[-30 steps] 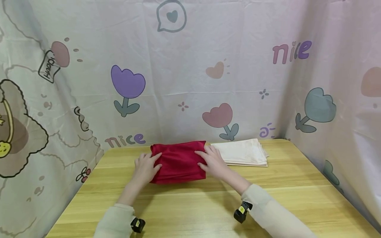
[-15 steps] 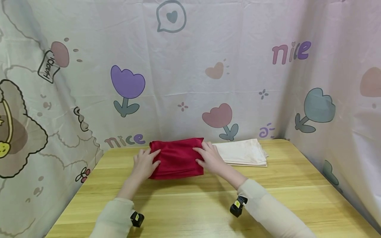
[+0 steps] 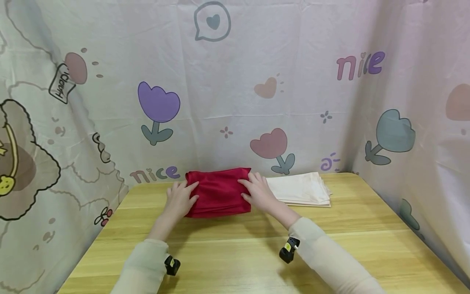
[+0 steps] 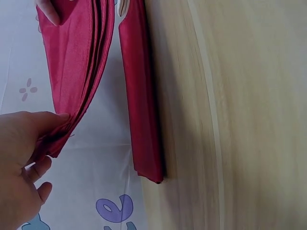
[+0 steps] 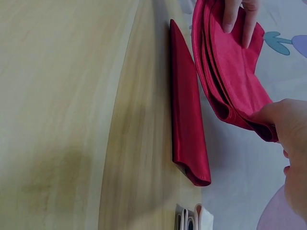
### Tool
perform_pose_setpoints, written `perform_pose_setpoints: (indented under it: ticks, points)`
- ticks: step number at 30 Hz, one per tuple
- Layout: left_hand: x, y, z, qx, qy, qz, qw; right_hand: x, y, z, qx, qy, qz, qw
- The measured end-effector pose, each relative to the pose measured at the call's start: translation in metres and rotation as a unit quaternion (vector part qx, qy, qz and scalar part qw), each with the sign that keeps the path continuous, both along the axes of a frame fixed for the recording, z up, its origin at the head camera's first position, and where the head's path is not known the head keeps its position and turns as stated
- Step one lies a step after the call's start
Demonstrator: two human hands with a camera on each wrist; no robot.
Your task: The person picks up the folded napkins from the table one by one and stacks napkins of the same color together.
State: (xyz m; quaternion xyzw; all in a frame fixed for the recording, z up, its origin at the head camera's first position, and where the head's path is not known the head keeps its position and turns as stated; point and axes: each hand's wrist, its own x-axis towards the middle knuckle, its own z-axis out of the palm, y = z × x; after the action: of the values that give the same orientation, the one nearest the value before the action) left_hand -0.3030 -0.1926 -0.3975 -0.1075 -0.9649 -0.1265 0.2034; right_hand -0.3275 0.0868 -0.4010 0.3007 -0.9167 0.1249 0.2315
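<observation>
A folded red cloth (image 3: 218, 192) of several layers is held up between both hands. My left hand (image 3: 178, 201) pinches its left end, thumb on the near side, as the left wrist view shows with the left hand (image 4: 19, 163) at the layered corner. At the right end, my right hand (image 3: 261, 192) grips the cloth the same way; its thumb presses on the layers in the right wrist view. Beneath the held cloth, apart from it, another folded red cloth (image 5: 188, 110) lies on the table. The head view hides that lower cloth behind the held one.
A stack of folded white cloths (image 3: 299, 188) lies just right of the red ones, near the table's back edge. The wooden table (image 3: 227, 257) ends at a printed white curtain (image 3: 220, 98) behind and at both sides.
Both hands have shifted slightly away from the body, carrying the red cloth; it appears a little higher in the head view. The white stack has stayed put.
</observation>
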Motion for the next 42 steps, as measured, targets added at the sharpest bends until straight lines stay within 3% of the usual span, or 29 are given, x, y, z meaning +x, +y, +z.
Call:
perform_pose_setpoints:
  ticks: [16,42]
  points:
    - [-0.015,0.007,-0.002,-0.016,0.003,-0.002,0.9999,-0.014,-0.001,-0.006,0.001,-0.009,-0.025,0.9997]
    - [-0.026,0.005,-0.013,-0.026,-0.031,0.006,0.9992,-0.024,-0.010,-0.019,0.010,-0.019,-0.033,0.9992]
